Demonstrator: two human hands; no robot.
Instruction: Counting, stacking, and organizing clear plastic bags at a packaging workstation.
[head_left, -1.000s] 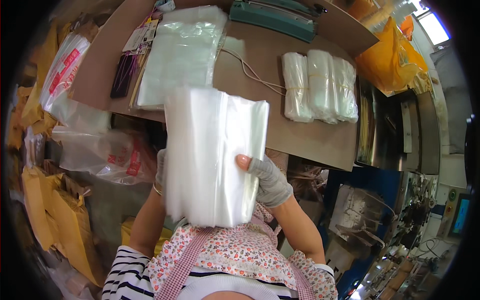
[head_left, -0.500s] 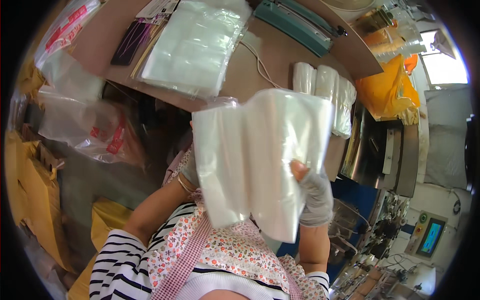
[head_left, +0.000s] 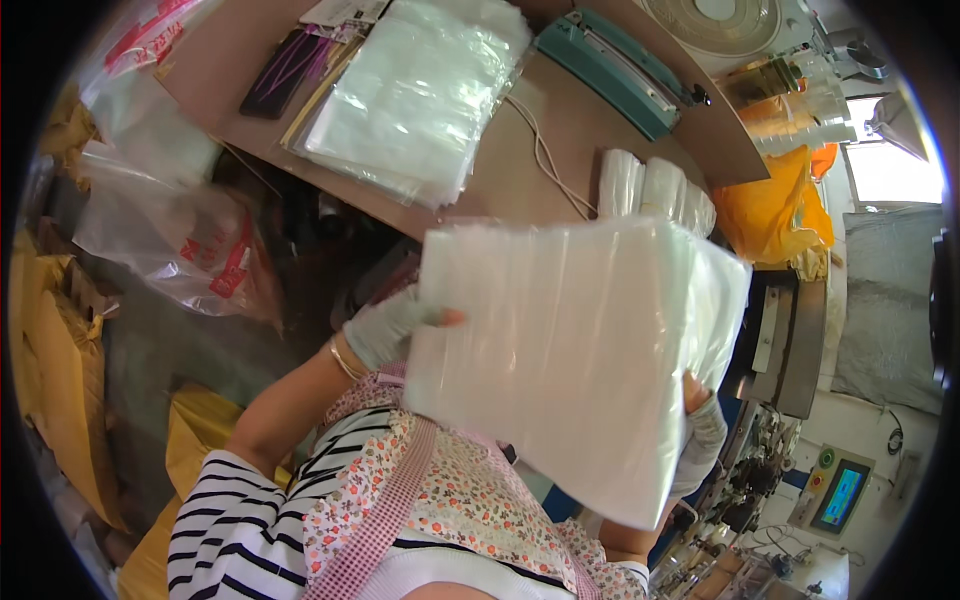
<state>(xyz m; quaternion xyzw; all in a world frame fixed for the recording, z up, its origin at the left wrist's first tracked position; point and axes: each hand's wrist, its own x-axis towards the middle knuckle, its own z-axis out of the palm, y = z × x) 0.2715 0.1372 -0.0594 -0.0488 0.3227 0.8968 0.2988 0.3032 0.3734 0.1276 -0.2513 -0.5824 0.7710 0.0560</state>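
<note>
Stack of clear bags (head_left: 560,350) spread flat between both hands, in the air ahead of the floral apron (head_left: 470,490).
We grasp the stack at both sides: our left hand (head_left: 385,325) grips the left edge with the thumb on the upper face; our right hand (head_left: 702,440) grips the right side near the lower corner, thumb likewise on top. Half a second ago the stack was bowed into two panels and our left hand lay mostly behind it; now the face is broader and flatter, and the left thumb shows. Beyond, on the brown table (head_left: 575,150), the stack's upper edge partly hides the rolled bundles (head_left: 655,187); the larger bag pile (head_left: 420,100) and the teal device (head_left: 608,75) lie farther back.
</note>
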